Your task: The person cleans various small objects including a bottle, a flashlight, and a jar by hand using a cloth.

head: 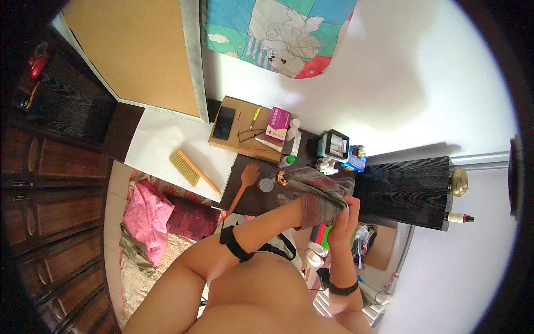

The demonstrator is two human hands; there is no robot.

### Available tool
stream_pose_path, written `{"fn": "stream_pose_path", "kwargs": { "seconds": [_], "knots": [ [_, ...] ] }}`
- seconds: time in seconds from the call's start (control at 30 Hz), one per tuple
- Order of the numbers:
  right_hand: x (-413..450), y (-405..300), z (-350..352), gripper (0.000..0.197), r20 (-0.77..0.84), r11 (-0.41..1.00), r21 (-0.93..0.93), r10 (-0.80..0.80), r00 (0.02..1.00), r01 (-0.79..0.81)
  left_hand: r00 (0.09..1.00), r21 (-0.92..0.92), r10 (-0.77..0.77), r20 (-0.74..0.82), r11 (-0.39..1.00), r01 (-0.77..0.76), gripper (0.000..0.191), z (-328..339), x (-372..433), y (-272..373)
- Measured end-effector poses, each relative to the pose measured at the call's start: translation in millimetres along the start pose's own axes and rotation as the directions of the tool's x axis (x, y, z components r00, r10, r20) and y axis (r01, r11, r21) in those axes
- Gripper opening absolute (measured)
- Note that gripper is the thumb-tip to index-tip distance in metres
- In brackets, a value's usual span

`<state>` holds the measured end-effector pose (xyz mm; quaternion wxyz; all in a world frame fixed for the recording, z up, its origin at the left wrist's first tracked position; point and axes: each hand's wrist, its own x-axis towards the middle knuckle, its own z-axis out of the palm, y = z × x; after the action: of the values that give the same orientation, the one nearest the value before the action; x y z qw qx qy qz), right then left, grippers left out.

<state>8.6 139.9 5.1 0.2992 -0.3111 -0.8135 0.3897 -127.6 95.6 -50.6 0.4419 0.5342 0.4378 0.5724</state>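
Observation:
A grey and maroon striped cloth point(319, 200) is held up above the dark desk. At its right end, my right hand point(348, 215) pinches a bunched fold between thumb and fingers. My left forearm point(267, 227) reaches into or under the cloth, which covers the left hand, so its fingers are hidden. Just beyond the cloth's left edge sits a small brown beaded item point(282, 178). A small clear-lidded round container point(265, 185) and a wooden fork-shaped spatula point(249, 175) lie left of it on the desk point(260, 200).
A wooden-handled brush point(192, 169) rests on a white sheet point(154, 137). A cardboard box point(225, 148) carries a phone point(224, 123), glasses, a pen and a purple box point(278, 121). Behind the cloth are a green-capped bottle point(286, 161) and a tissue container point(333, 145). A black wood-grain cabinet point(404, 192) stands at right.

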Motion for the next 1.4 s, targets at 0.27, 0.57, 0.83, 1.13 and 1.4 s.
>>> {"fn": "stream_pose_path", "kwargs": {
  "seconds": [0.27,0.57,0.83,1.13,1.4],
  "knots": [
    [1,7,14,0.03,-0.067,0.987,0.053,0.152,0.986,-0.149,0.977,-0.042,0.122,0.174,0.992,-0.117,0.033,23,-3,-57],
    [6,-2,5,0.023,0.148,0.717,0.554,0.415,0.897,-0.423,0.971,0.367,0.207,0.121,0.899,-0.238,0.028,11,-19,-16],
    [1,11,2,0.028,0.316,0.461,0.685,0.509,0.801,-0.564,0.973,0.639,-0.009,0.229,0.756,-0.143,0.02,-29,-14,24],
    [5,5,0,0.041,0.251,0.746,0.484,0.383,0.889,-0.458,0.995,0.531,0.082,0.06,0.842,-0.101,0.021,-20,-20,21],
    [-4,12,3,0.035,0.235,0.834,0.335,0.378,0.896,-0.439,0.986,0.564,-0.108,0.127,0.825,0.018,0.024,-26,-30,5]
  ]
}}
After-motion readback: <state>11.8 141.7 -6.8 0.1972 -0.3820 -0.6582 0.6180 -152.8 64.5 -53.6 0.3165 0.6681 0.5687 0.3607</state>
